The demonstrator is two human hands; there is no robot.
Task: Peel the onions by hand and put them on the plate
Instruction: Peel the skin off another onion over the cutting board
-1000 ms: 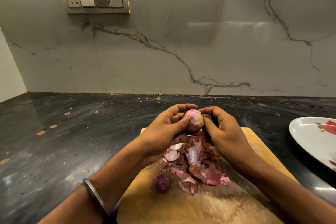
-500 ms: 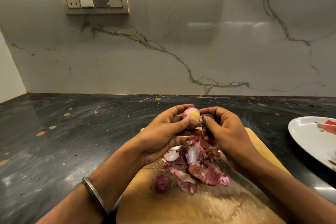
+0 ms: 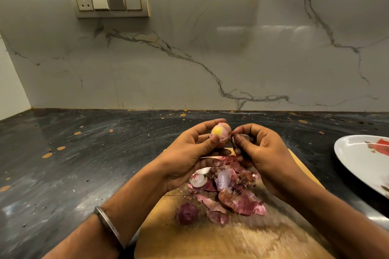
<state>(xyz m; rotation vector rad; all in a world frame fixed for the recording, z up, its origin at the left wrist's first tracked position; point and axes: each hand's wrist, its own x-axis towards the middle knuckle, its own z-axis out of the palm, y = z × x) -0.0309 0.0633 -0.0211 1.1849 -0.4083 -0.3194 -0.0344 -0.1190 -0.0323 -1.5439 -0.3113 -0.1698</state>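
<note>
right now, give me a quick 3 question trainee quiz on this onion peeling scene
1. True or false: the onion lies on the plate.
2. Which hand grips the onion? A left B right
3. Fill in: the loose peels lie on the wooden ____.

Key: 1 false, it is held above the cutting board. 2 A, the left hand; the right hand pinches a strip of skin. 3 cutting board.
</note>
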